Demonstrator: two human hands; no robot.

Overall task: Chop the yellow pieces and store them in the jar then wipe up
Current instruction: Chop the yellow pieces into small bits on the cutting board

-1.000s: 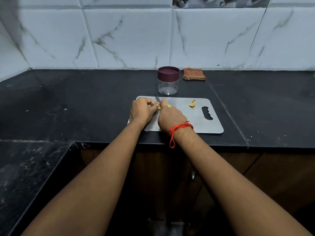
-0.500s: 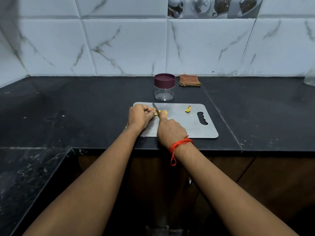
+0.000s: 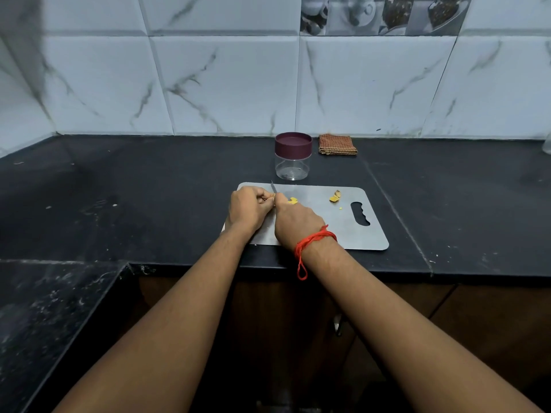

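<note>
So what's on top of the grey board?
The left hand holding a piece, the right hand gripping a knife, yellow bits beside them and more near the board's hole. The hands hide the knife's handle and most of the piece.

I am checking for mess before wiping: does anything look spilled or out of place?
Only small things: a yellow crumb lies loose on the cutting board, apart from the yellow pieces, and pale specks dot the counter.
</note>
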